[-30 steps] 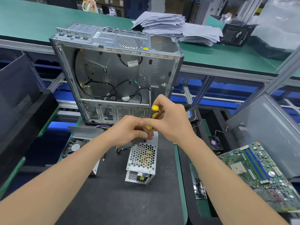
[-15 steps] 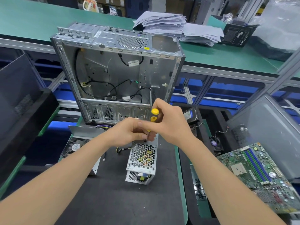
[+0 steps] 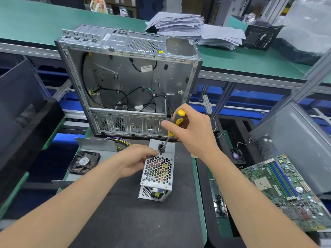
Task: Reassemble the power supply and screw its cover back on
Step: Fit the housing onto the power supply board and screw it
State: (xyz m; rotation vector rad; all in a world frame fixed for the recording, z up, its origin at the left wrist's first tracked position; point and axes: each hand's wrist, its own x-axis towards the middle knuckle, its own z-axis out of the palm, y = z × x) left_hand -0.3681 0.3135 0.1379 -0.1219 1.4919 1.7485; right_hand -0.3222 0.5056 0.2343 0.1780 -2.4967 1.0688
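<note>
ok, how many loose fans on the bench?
2. A black fan lies left of the power supply; a smaller fan sits to its right, just beyond the motherboard. More could be hidden inside the power supply.

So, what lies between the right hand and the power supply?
The screwdriver: the right hand grips its yellow handle, and the bare shaft slants down to the power supply at its socket end. The head view shows this.

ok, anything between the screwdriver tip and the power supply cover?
Nothing visible. The screwdriver in the right hand has its tip at the black socket on the far end of the power supply. The left hand grips its left side, beside the socket, not over it.
</note>
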